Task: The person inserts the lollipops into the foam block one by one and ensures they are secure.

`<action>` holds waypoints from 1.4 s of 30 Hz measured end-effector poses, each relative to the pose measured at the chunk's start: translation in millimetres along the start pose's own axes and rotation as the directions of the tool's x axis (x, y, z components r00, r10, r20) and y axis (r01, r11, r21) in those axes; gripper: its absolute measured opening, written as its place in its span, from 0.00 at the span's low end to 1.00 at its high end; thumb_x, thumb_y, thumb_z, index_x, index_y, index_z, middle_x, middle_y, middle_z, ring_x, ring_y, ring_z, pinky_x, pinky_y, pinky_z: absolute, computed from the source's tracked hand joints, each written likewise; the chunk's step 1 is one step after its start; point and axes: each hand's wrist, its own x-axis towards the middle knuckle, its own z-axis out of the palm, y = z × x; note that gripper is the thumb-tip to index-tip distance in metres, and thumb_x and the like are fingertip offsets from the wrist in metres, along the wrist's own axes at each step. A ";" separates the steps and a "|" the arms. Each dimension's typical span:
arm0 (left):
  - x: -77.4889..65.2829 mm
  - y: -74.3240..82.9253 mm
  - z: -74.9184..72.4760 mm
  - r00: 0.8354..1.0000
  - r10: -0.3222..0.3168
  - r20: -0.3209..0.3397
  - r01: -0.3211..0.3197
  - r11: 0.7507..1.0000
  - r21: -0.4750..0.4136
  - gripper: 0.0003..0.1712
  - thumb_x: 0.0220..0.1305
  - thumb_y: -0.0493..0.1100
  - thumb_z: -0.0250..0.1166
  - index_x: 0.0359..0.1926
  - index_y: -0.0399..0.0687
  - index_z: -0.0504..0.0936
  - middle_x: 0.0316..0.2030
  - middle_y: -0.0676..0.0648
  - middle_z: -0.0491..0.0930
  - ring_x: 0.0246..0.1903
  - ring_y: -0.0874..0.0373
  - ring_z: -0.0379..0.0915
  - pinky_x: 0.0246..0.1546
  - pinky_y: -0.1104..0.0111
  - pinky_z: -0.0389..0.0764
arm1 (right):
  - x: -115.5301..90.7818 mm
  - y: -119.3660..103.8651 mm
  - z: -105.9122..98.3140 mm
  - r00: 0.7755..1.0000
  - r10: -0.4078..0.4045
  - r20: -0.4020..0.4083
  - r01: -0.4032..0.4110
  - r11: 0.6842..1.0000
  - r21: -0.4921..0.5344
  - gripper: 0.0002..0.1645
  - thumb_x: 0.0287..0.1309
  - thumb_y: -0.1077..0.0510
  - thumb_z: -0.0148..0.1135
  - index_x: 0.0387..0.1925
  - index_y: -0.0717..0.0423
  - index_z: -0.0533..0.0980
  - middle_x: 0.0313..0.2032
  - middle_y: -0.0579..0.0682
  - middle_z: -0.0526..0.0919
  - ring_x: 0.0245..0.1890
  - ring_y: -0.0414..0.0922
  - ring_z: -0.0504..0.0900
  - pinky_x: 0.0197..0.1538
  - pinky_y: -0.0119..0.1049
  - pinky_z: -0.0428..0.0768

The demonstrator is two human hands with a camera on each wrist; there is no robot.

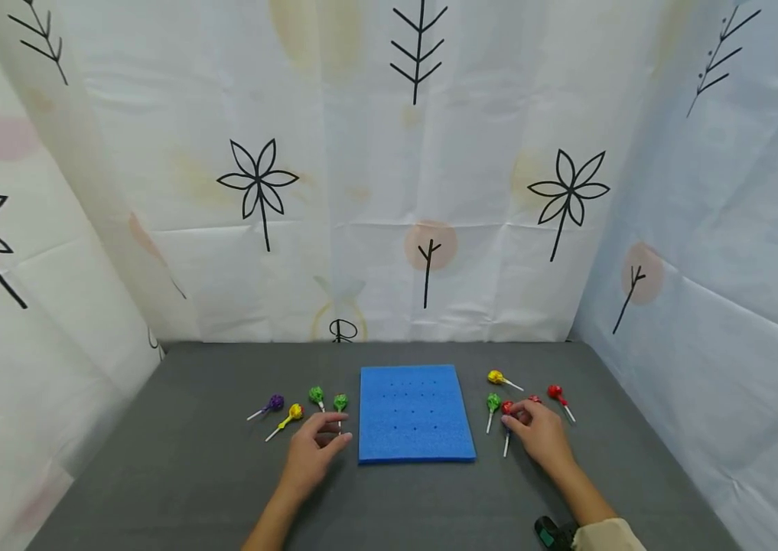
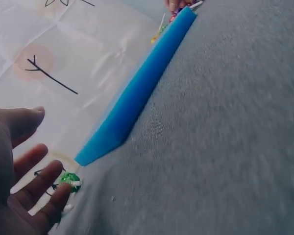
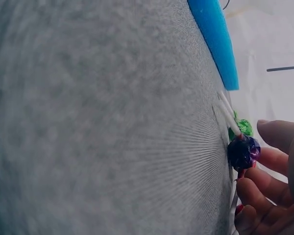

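A blue foam board point(image 1: 416, 440) with rows of small holes lies in the middle of the table. To its left my left hand point(image 1: 313, 451) hovers, thumb and fingers apart, beside a green lollipop point(image 1: 340, 401); in the left wrist view nothing is between them. Another green lollipop point(image 1: 316, 394) lies just beyond the fingers. Right of the board my right hand point(image 1: 543, 436) reaches down at a red lollipop point(image 1: 507, 407). In the right wrist view, a purple lollipop point(image 3: 242, 152) sits right by its fingertips, the thumb apart from it; whether they touch is unclear.
A yellow lollipop point(image 1: 294, 412) and a purple lollipop point(image 1: 275, 402) lie farther left. On the right are a green lollipop point(image 1: 493, 402), a yellow lollipop point(image 1: 496, 377), and a red lollipop point(image 1: 555, 391). Patterned cloth point(image 1: 375, 168) stands behind the grey table point(image 1: 416, 505).
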 end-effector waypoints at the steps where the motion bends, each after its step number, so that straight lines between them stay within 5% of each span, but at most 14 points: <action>1: 0.9 0.1 1.3 1.000 -0.003 0.016 0.003 1.000 -0.004 0.17 0.57 0.39 0.72 0.48 0.43 0.83 0.43 0.41 0.80 0.42 0.47 0.79 0.36 0.68 0.79 | 0.2 0.1 0.2 1.000 0.003 0.003 -0.003 1.000 0.000 0.12 0.52 0.58 0.73 0.36 0.60 0.81 0.23 0.45 0.74 0.25 0.43 0.71 0.31 0.40 0.69; 16: 7.4 4.0 13.4 0.971 -0.109 0.212 0.093 0.992 0.086 0.24 0.57 0.44 0.72 0.54 0.42 0.79 0.49 0.42 0.78 0.44 0.48 0.76 0.40 0.62 0.76 | 0.9 -8.9 -3.9 0.992 0.063 0.108 -0.058 0.997 -0.056 0.13 0.52 0.56 0.73 0.36 0.58 0.79 0.27 0.48 0.76 0.29 0.46 0.73 0.33 0.43 0.70; 27: 2.2 5.6 24.6 0.974 -0.147 0.175 0.092 0.954 0.285 0.29 0.49 0.47 0.77 0.54 0.48 0.80 0.46 0.46 0.77 0.43 0.51 0.74 0.42 0.53 0.74 | -0.9 -11.5 -2.9 0.989 0.061 0.133 -0.052 0.996 -0.073 0.12 0.52 0.56 0.73 0.34 0.56 0.78 0.32 0.47 0.80 0.32 0.46 0.76 0.38 0.46 0.74; 42: 1.3 1.0 24.5 0.977 -0.117 0.177 0.056 0.947 0.318 0.37 0.47 0.46 0.78 0.58 0.41 0.77 0.44 0.46 0.77 0.43 0.51 0.74 0.43 0.53 0.73 | 4.2 -19.1 -0.2 0.989 -0.005 0.146 0.002 1.000 0.020 0.14 0.51 0.62 0.72 0.41 0.61 0.81 0.31 0.47 0.81 0.31 0.43 0.77 0.35 0.41 0.75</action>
